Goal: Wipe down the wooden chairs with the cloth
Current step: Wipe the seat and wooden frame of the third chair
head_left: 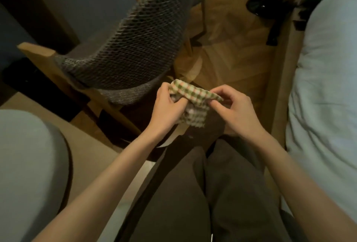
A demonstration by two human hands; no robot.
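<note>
A green and white checked cloth [195,97] hangs between both hands in the middle of the view. My left hand [168,106] grips its left end and my right hand [237,110] pinches its right edge. Just beyond and to the left stands a wooden chair [44,62] with a grey woven backrest [131,44] and a grey seat cushion. The cloth is held just in front of the chair's seat edge, apart from the wood.
A bed with pale bedding [326,87] runs along the right side. A grey cushion [29,164] lies at the lower left. A black stand [270,6] sits on the parquet floor [231,52] at the upper right. My dark trousers fill the bottom centre.
</note>
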